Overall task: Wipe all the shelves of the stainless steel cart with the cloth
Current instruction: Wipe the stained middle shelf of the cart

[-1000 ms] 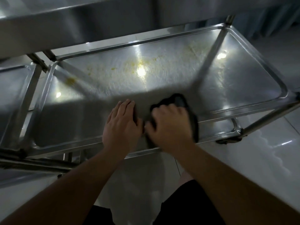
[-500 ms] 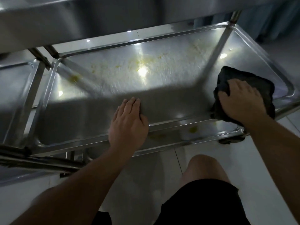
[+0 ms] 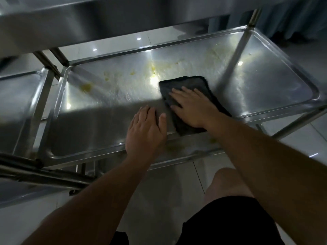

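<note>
The middle shelf [image 3: 265, 89] of the stainless steel cart fills the view, a shallow tray with a raised rim. Yellow smears [image 3: 86, 87] dot its far and left parts. A dark grey cloth [image 3: 185, 84] lies spread flat near the shelf's centre. My right hand [image 3: 191, 106] presses flat on the cloth with straight, spread fingers. My left hand [image 3: 146, 131] rests flat on the shelf near its front rim, just left of the cloth. The underside of the top shelf [image 3: 88, 20] overhangs the far side.
A lower shelf [image 3: 191, 151] with yellow stains shows under the front rim. A second steel cart [image 3: 19, 96] stands against the left side. An upright post [image 3: 247, 32] rises at the far right corner. White tiled floor [image 3: 300, 144] lies to the right. My bare knee [image 3: 228, 184] is below.
My right hand slid the cloth from the shelf's right end back left and farther in, to the centre, and it now lies spread out flat. My left hand stayed in place.
</note>
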`<state>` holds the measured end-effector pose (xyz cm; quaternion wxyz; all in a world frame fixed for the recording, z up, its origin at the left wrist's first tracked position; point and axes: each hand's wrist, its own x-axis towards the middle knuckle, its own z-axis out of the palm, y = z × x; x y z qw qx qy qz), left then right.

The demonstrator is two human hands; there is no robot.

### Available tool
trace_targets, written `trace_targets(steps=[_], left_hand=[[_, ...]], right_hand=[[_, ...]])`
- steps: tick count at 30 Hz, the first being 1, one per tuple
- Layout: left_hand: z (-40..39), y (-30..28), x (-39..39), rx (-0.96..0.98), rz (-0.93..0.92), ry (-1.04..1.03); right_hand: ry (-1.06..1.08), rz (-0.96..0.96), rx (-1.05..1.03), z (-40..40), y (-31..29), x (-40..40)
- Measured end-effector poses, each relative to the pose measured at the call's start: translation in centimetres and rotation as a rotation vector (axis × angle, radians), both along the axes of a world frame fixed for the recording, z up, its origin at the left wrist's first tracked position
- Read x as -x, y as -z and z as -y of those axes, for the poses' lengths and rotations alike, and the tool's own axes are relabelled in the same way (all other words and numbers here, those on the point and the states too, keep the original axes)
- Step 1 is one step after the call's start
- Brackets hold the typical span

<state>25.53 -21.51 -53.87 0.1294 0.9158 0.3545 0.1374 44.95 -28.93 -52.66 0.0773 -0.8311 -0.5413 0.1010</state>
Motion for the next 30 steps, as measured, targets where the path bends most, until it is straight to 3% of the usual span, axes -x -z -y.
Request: trace_targets(steps=[5, 9, 19, 21, 24, 30], left_hand=[[-0.3, 0.2, -0.2, 0.009, 0.009, -0.009], [-0.5, 0.3, -0.3, 0.039, 0.037, -0.013], [-1.1, 0.1, -0.2, 0.098, -0.014, 0.028], [-1.1, -0.5, -0.2, 0.166, -0.071, 0.035], [-1.4, -2.5, -0.4, 0.255, -0.211, 0.072], [-1.6, -10.4, -0.8, 0.313, -0.495, 0.181]], right_hand=[[0.371, 0.037, 0.017, 6.6, -0.3, -8.3], [0.494, 0.051, -0.003, 9.1, -0.2, -7.7], [0.387, 0.214, -0.442, 9.6, -0.9, 4.6], [0.331, 0.181, -0.331, 8.6, -2.3, 5.1], [0.241, 0.191, 0.105, 7.0, -5.7, 5.1], [0.133, 0.182, 0.453, 8.6, -13.3, 6.3]])
